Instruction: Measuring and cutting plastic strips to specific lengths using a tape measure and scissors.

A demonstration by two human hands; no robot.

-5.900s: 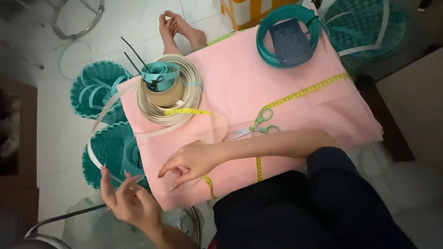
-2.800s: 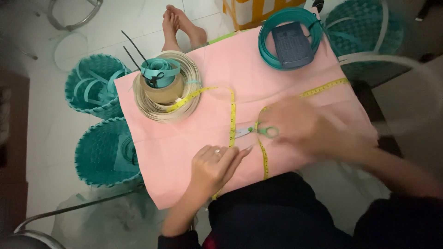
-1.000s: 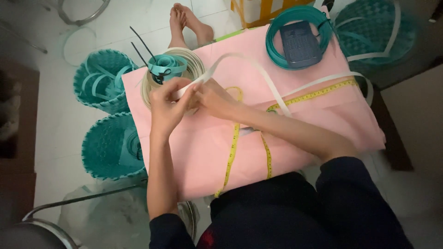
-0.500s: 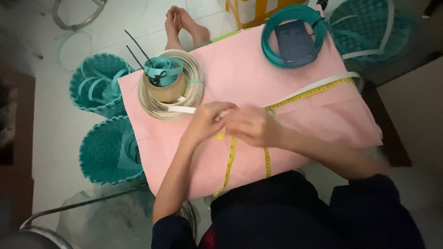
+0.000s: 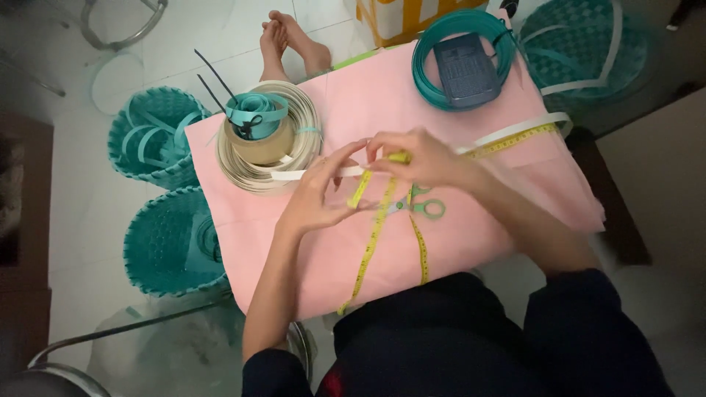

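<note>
Pink cloth-covered surface (image 5: pixel 507 220) fills the middle of the view, slightly skewed, with the seated person's dark-trousered lap at its near edge. Two teal woven plastic baskets (image 5: pixel 173 242) stand on the white tiled floor off the left side, one behind the other; a third teal woven basket (image 5: pixel 588 51) sits beyond the far right corner. A second person's bare feet (image 5: pixel 290 40) rest on the floor just past the far edge.

On the surface, far right: a coil of teal plastic strip (image 5: pixel 423 66) lying flat, ringed around a dark rectangular calculator-like device (image 5: pixel 465 70). Far left: a flat coil of cream plastic strip (image 5: pixel 294 147), with a tan roll of tape (image 5: pixel 257 151) set in its centre and a small loop of teal strip (image 5: pixel 257 110) on top of that.

A loose cream strip end (image 5: pixel 301 175) runs from the coil rightward to the hands and carries on toward the right edge. A yellow measuring tape (image 5: pixel 375 242) lies alongside it at the right, then drops in two lines toward the near edge — one length hanging over it.

Left hand (image 5: pixel 320 202) — thumb and forefinger pinched on the cream strip, other fingers spread. Right hand (image 5: pixel 423 158) — grip pinched on the strip and the yellow tape together, just beside the left fingertips. Green-handled scissors (image 5: pixel 419 206) lie flat directly beneath the hands, untouched.
</note>
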